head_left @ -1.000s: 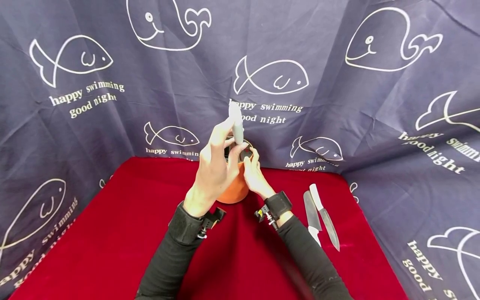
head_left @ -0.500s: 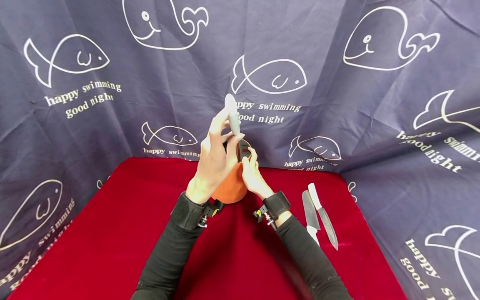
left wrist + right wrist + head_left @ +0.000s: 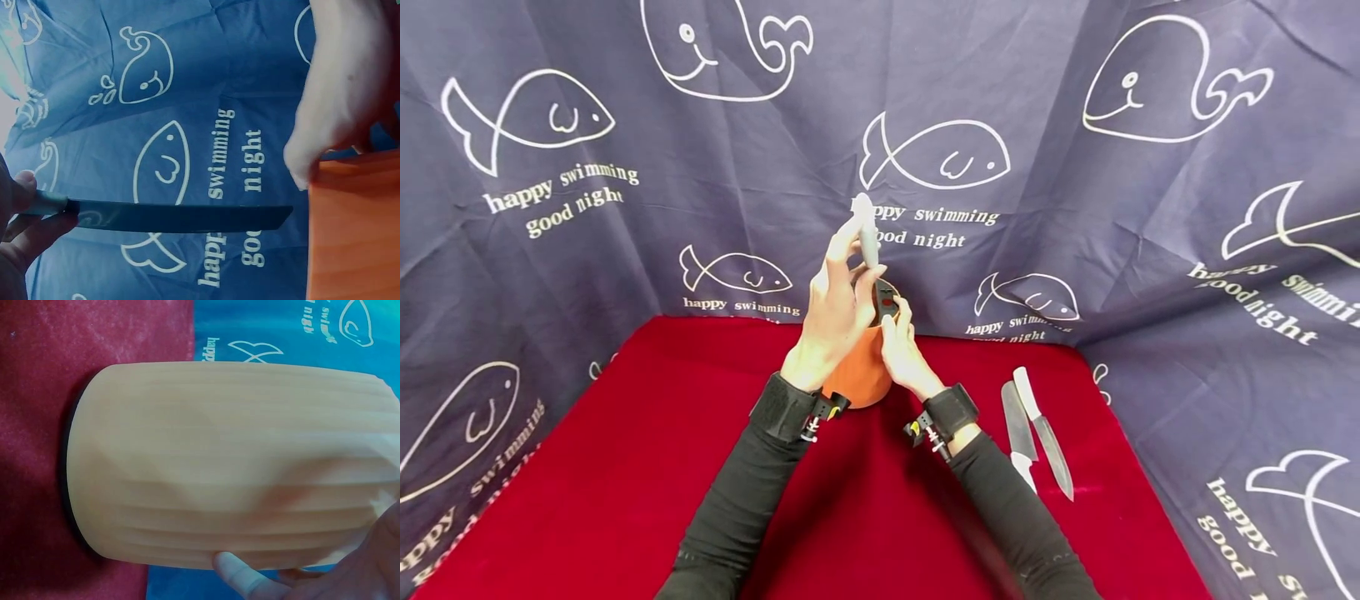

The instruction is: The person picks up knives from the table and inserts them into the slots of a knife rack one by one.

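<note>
My left hand point(image 3: 835, 312) pinches a kitchen knife by its pale handle point(image 3: 868, 233), held upright over an orange ribbed knife holder point(image 3: 861, 371). In the left wrist view the dark blade point(image 3: 181, 217) points at the holder, its slanted tip appearing just short of the rim. My right hand point(image 3: 908, 350) grips the holder near its upper edge, with one finger point(image 3: 240, 572) along the ribbed side in the right wrist view. Inside the holder's mouth a dark part with a red spot point(image 3: 887, 302) shows; the rest of the opening is hidden by my hands.
On the red cloth point(image 3: 700, 467) to the right lie a broad-bladed knife point(image 3: 1018, 421) and a pointed knife point(image 3: 1043, 433), side by side with white handles. A grey-blue curtain point(image 3: 745, 167) printed with fish and whales hangs behind and at both sides.
My left hand has lifted the knife a little, uncovering more of the dark part with the red spot in the holder's mouth. My right hand keeps its hold on the knife holder.
</note>
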### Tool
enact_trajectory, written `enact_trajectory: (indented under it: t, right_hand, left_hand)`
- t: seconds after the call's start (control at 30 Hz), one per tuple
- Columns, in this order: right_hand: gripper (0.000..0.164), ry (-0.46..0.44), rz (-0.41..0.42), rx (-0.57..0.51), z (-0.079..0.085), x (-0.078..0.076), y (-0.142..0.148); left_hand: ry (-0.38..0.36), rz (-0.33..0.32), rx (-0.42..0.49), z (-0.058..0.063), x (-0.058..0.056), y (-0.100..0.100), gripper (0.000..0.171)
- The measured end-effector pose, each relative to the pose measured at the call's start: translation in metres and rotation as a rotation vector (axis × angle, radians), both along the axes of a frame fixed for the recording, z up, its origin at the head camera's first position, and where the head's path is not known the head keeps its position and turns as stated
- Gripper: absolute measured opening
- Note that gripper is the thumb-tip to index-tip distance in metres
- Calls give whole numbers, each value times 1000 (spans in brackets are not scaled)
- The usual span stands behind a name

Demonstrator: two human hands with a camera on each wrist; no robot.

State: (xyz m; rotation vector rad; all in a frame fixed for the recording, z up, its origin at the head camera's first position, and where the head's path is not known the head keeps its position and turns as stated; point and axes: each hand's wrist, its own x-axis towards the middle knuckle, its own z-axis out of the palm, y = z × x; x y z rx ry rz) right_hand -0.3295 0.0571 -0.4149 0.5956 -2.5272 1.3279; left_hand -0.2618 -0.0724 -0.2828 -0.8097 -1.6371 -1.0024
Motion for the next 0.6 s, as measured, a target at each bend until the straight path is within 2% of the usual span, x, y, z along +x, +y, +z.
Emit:
enact_trajectory:
  t: [0.03, 0.17, 0.27, 0.37, 0.6]
  right_hand:
    - [43, 47, 11, 28, -1, 0, 0]
    - [40, 106, 15, 64, -2, 2, 1]
    - [49, -33, -21, -13, 0, 0, -1]
    - [52, -89, -31, -49, 1, -1, -1]
    - [52, -114, -47, -44, 2, 1, -1]
  left_hand:
    - [0, 3, 1, -1, -2, 0, 58]
    - [-3, 8, 9, -6, -9, 0, 58]
    - [-16, 14, 17, -9, -13, 1, 58]
    - [-24, 22, 21, -12, -17, 0, 58]
    - [-33, 45, 8, -16, -23, -1, 59]
